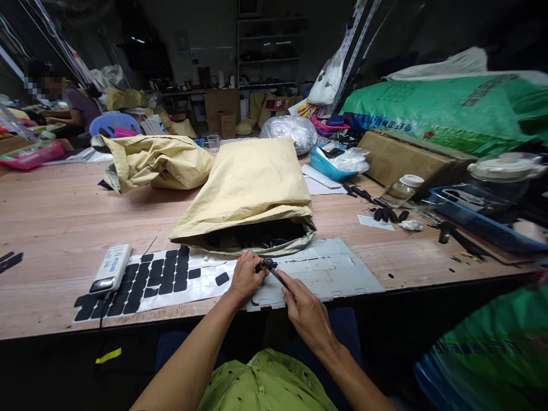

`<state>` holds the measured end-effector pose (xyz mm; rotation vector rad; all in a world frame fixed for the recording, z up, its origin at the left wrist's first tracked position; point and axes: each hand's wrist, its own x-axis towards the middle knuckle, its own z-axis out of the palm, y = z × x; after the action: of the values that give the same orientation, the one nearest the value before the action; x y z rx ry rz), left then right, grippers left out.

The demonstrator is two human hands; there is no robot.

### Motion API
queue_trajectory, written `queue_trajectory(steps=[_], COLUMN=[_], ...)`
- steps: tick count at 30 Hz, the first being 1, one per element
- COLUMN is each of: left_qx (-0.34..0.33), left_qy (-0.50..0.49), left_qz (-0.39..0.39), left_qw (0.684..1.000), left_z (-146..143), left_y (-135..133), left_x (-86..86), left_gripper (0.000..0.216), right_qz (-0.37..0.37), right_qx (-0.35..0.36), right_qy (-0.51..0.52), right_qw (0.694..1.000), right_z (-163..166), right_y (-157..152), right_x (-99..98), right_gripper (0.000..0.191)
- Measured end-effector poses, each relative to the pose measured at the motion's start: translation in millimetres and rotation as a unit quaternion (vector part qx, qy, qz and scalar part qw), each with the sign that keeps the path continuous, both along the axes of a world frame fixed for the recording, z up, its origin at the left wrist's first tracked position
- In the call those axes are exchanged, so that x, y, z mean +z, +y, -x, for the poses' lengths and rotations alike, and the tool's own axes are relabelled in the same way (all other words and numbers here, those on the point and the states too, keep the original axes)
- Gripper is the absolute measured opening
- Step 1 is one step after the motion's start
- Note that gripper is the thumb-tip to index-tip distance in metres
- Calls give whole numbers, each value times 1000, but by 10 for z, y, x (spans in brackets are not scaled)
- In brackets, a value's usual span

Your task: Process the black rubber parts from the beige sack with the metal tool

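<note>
Fingers of the left hand are curled and pressed together around the knob end of a slim black knob-headed piece; its thin stem is pinched between thumb and forefinger of the right hand; whether knob and stem are one part cannot be told. The piece is held just above a flat grey metal sheet at the near edge of a long pale wooden table.

The step in hand is judged to be a fitting or twisting of the piece between both hands; any further move would call for a steady two-handed grip and a clear landing spot close by.

Just behind the hands, an open beige paper sack is laid with dark parts seen in its mouth; to the left, a white backing sheet of black rounded pads is spread, with a white handheld device resting on its corner.

Farther off, a crumpled beige sack, a brown cardboard box and a bulky green woven sack are seen; a seated person is at work at the far left; the room is dim and crowded with shelving.
</note>
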<state>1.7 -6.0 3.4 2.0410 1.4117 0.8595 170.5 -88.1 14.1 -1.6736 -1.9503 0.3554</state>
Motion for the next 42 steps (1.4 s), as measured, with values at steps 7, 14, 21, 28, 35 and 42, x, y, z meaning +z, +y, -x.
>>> queue_trajectory(steps=[7, 14, 21, 28, 35, 42], left_qx=[11, 12, -10, -233, 66, 6], left_qy=[-7, 0, -42, -71, 64, 132], left_qz=[9, 4, -7, 136, 408, 420], left_qw=[1000, 1000, 999, 960, 908, 898], left_z=[-5, -5, 1, 231, 514, 347], left_y=[-4, 9, -225, -1305, -1152, -1190], left_x=[-3, -33, 111, -134, -989, -757], left_gripper=[15, 15, 12, 24, 53, 51], right_qz=[-57, -68, -68, -74, -87, -92], right_qx=[-108, -171, -183, -186, -187, -185], right_qy=[-37, -132, -174, -194, -193, -193], right_qw=[992, 974, 965, 960, 959, 959], right_z=[-219, -338, -313, -300, -297, -302], right_y=[439, 830, 834, 840, 835, 836], right_x=[13, -191, -211, -214, -215, -222], right_gripper=[39, 37, 36, 36, 36, 36])
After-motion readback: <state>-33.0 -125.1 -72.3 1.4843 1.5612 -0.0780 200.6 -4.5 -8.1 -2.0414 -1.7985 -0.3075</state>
